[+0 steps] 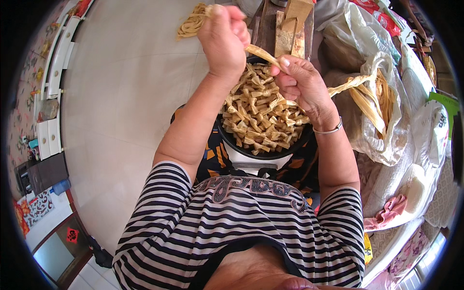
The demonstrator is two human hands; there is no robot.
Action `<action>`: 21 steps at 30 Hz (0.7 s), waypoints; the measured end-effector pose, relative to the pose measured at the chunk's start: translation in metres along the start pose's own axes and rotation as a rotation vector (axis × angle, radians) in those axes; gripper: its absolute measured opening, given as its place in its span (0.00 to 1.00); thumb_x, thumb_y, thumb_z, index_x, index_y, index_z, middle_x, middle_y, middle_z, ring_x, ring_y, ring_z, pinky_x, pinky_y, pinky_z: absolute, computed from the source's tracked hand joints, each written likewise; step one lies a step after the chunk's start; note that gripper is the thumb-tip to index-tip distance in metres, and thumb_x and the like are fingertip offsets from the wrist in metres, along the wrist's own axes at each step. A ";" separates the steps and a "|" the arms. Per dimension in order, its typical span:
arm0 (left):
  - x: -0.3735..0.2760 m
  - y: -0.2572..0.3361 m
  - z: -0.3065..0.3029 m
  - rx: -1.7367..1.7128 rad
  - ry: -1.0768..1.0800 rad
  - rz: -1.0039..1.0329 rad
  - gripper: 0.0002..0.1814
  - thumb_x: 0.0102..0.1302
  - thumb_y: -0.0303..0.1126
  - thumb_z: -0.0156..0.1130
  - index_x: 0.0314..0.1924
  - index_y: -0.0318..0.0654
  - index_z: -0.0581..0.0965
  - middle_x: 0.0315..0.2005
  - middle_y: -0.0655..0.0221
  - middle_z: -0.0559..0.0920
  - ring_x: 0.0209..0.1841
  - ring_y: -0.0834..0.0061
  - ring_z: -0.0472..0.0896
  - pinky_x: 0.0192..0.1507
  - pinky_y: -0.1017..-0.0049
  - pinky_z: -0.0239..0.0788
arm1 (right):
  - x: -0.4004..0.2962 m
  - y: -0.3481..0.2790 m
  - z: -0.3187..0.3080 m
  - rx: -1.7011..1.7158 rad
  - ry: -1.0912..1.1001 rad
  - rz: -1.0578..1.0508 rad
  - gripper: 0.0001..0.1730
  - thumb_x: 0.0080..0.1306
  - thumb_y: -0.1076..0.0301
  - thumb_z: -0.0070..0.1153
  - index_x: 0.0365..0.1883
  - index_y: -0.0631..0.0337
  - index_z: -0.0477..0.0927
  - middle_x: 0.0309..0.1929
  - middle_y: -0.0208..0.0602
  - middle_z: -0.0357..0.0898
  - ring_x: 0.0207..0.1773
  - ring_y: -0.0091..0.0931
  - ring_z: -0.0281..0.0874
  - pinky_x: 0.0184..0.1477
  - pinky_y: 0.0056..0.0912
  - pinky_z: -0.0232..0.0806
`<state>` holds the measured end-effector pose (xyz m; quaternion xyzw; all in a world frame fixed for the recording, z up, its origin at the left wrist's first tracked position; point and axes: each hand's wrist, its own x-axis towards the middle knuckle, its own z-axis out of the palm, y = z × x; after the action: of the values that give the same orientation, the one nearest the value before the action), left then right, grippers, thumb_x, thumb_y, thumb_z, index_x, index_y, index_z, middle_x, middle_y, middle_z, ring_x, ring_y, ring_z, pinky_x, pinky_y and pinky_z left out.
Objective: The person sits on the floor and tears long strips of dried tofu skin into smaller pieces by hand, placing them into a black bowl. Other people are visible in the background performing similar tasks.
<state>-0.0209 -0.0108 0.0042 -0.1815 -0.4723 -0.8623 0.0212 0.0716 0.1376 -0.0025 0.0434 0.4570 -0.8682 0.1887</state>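
My left hand [225, 43] is closed in a fist at the top of the view, blurred. It grips one end of a twisted, pale yellow husk-like strip [261, 54]. Between thumb and forefinger, my right hand [299, 81] pinches that strip lower down. Under both hands sits a round black basin [250, 154], heaped with small knotted pieces [259, 112] of the same dry material. A longer twisted length [349, 85] runs from behind my right wrist to a white plastic bag [395, 145] of loose strips. Whether it joins the held strip is hidden.
Beyond the basin stands a dark wooden bench [262, 21] bearing a wooden block [293, 18]. A coiled yellow strand [192, 23] lies on the pale tiled floor [119, 90]. Filled bags [340, 43] crowd the right side. White cabinets [59, 65] line the far left.
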 end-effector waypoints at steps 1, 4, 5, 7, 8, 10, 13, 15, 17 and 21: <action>-0.002 -0.002 0.004 0.224 -0.013 0.177 0.19 0.74 0.42 0.42 0.33 0.37 0.74 0.15 0.79 0.66 0.17 0.85 0.62 0.19 0.82 0.54 | 0.001 0.001 0.002 0.081 -0.031 -0.067 0.14 0.72 0.61 0.44 0.38 0.64 0.75 0.16 0.15 0.53 0.16 0.11 0.44 0.17 0.14 0.41; -0.008 -0.015 0.009 0.602 -0.334 0.693 0.19 0.73 0.40 0.46 0.43 0.31 0.79 0.28 0.64 0.81 0.28 0.74 0.79 0.31 0.76 0.71 | -0.001 0.006 0.007 0.270 -0.111 -0.291 0.13 0.69 0.65 0.50 0.44 0.65 0.75 0.18 0.16 0.58 0.18 0.10 0.50 0.19 0.14 0.45; -0.013 -0.018 0.013 0.665 -0.377 0.719 0.19 0.72 0.40 0.46 0.45 0.32 0.79 0.33 0.61 0.83 0.33 0.70 0.82 0.37 0.75 0.73 | -0.003 0.004 0.008 0.076 -0.011 -0.341 0.11 0.68 0.66 0.51 0.44 0.65 0.75 0.18 0.16 0.60 0.19 0.10 0.52 0.20 0.14 0.46; -0.033 -0.015 0.021 0.710 -0.418 0.492 0.20 0.73 0.41 0.45 0.49 0.33 0.78 0.45 0.55 0.80 0.46 0.63 0.81 0.48 0.71 0.72 | -0.006 0.000 0.008 -0.310 0.198 -0.429 0.09 0.66 0.70 0.54 0.42 0.65 0.75 0.19 0.17 0.63 0.21 0.09 0.54 0.21 0.15 0.48; -0.041 -0.018 0.023 0.654 -0.426 0.338 0.21 0.73 0.42 0.45 0.51 0.34 0.78 0.52 0.53 0.76 0.53 0.64 0.77 0.53 0.72 0.68 | -0.001 0.010 -0.004 -0.471 0.281 -0.519 0.07 0.63 0.73 0.57 0.38 0.65 0.75 0.20 0.17 0.67 0.23 0.10 0.56 0.22 0.15 0.51; -0.043 -0.022 0.023 0.557 -0.425 0.131 0.20 0.72 0.40 0.46 0.51 0.33 0.77 0.54 0.55 0.75 0.55 0.66 0.75 0.55 0.73 0.66 | 0.002 0.017 -0.005 -0.808 0.414 -0.661 0.08 0.64 0.71 0.57 0.32 0.67 0.74 0.18 0.27 0.69 0.22 0.15 0.58 0.23 0.22 0.56; -0.041 -0.029 0.025 0.388 -0.346 -0.161 0.13 0.63 0.27 0.52 0.45 0.28 0.78 0.50 0.58 0.77 0.50 0.70 0.77 0.52 0.74 0.68 | 0.002 0.018 -0.009 -0.953 0.540 -0.603 0.12 0.66 0.66 0.55 0.30 0.68 0.73 0.17 0.37 0.70 0.22 0.19 0.62 0.24 0.27 0.60; -0.039 -0.028 0.023 0.353 -0.300 -0.358 0.13 0.58 0.22 0.52 0.43 0.29 0.78 0.52 0.66 0.75 0.48 0.79 0.75 0.49 0.77 0.67 | 0.000 0.015 -0.009 -0.907 0.561 -0.498 0.15 0.67 0.63 0.53 0.29 0.68 0.72 0.17 0.34 0.72 0.23 0.18 0.64 0.23 0.26 0.61; -0.035 -0.030 0.020 0.703 -0.373 -0.196 0.10 0.51 0.18 0.52 0.35 0.30 0.77 0.48 0.67 0.75 0.42 0.81 0.75 0.42 0.77 0.69 | -0.005 0.005 -0.001 -0.419 0.477 -0.329 0.15 0.69 0.62 0.47 0.26 0.64 0.72 0.14 0.24 0.64 0.16 0.16 0.57 0.19 0.24 0.54; -0.028 -0.030 0.020 0.771 -0.481 0.341 0.04 0.48 0.19 0.52 0.27 0.34 0.73 0.36 0.62 0.77 0.31 0.70 0.75 0.34 0.75 0.69 | -0.011 -0.002 -0.007 0.187 0.270 0.015 0.13 0.67 0.63 0.45 0.23 0.58 0.71 0.11 0.16 0.52 0.12 0.13 0.41 0.16 0.19 0.37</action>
<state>0.0045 0.0179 -0.0192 -0.4296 -0.7124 -0.5422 0.1183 0.0801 0.1474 -0.0028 0.1804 0.3951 -0.8917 0.1272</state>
